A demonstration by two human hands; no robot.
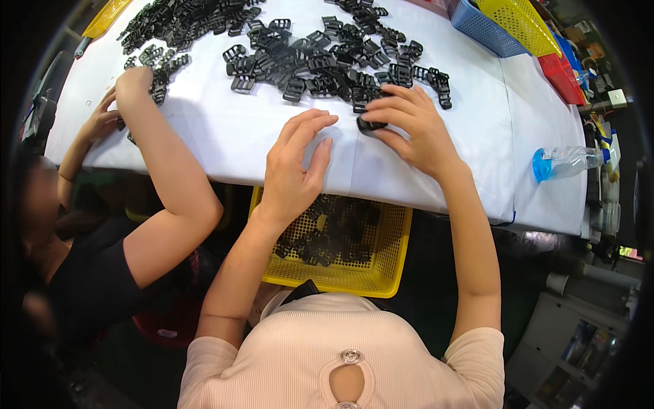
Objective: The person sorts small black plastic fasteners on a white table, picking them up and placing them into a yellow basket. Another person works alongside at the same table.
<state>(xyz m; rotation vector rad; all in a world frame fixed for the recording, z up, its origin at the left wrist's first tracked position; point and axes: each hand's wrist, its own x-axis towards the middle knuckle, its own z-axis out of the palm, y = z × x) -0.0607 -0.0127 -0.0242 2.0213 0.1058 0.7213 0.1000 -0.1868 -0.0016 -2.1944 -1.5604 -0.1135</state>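
Near the front edge of the white table, my right hand (417, 133) has its thumb and fingers closed on a black plastic buckle (368, 125). The buckle is partly covered by the fingers, beside the near edge of a heap of black plastic buckles (294, 88). To its left, my left hand (297, 160) hovers over the table edge, thumb and fingers apart, with nothing between them. Below the edge stands a yellow mesh basket (392, 262) with several black buckles (315, 247) inside, in front of my body.
At the left a co-worker's arm (167, 157) reaches over the table (231, 146) to another buckle pile (180, 20). A blue basket (485, 31), a yellow basket (524, 24) and a red bin (562, 78) stand at the far right. A clear bottle (569, 163) lies near the right edge.
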